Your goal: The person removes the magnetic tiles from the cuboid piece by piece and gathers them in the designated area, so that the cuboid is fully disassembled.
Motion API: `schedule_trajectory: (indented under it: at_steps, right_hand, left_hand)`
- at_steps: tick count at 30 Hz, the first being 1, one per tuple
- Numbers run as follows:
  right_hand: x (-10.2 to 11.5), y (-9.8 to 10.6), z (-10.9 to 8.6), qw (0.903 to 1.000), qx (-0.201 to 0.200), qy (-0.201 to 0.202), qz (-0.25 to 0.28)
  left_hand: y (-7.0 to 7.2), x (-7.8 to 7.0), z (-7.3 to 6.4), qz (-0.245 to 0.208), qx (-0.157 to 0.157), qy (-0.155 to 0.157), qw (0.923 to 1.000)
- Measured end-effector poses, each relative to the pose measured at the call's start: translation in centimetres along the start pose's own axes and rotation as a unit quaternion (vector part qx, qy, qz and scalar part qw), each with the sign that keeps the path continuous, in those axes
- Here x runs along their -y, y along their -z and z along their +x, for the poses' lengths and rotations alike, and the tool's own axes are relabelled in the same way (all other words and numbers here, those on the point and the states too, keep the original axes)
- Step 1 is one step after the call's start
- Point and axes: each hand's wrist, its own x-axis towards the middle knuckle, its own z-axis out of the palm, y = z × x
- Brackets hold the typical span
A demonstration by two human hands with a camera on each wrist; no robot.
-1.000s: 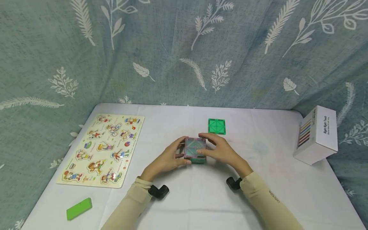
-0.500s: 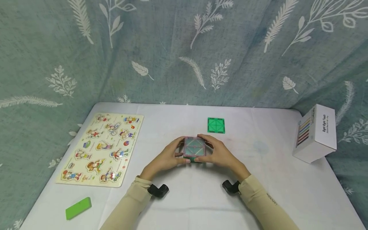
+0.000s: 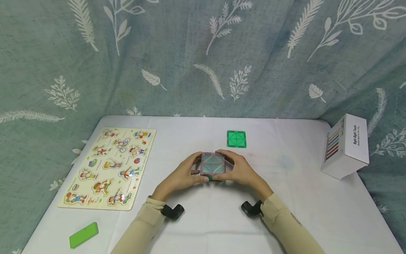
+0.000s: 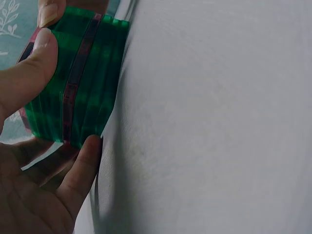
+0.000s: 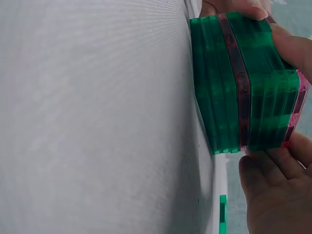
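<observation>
Between both hands, on the white cloth, stands a stack of square magnetic tiles (image 3: pixel 212 163). Most tiles are see-through green; a pink-edged one lies on top and another runs through the middle, as the wrist views show. My left hand (image 3: pixel 180 175) grips the stack's left side, its thumb on the near face (image 4: pixel 78 73). From the right, my right hand (image 3: pixel 242 170) holds it the same way, thumb on the near face and fingers along the right and far sides. The two thumb tips nearly meet. Beyond the stack a single green tile (image 3: pixel 236 139) lies flat.
At left lies a picture puzzle board (image 3: pixel 108 169) with cartoon figures. A green block (image 3: pixel 84 235) sits near the front left. A white box (image 3: pixel 345 148) printed with coloured stripes stands at the right edge. Patterned curtain (image 3: pixel 177 53) hangs behind the table.
The right thumb has moved from the top of the stack down to its near face. Both hands now hold the stack from either side. The view has shifted slightly.
</observation>
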Motion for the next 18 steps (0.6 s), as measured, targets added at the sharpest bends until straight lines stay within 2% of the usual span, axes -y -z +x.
schedule_trajectory:
  at_steps: [7,18]
  right_hand:
    - [0.15,0.21,0.19,1.0,0.006,-0.003,-0.004]
    - [0.22,0.09,0.05,0.9998,0.005,0.016,-0.01]
  left_hand:
    - [-0.24,-0.44,-0.11,0.003,-0.007,-0.006,1.0]
    - [-0.44,0.27,-0.35,0.004,-0.011,-0.032,0.9994]
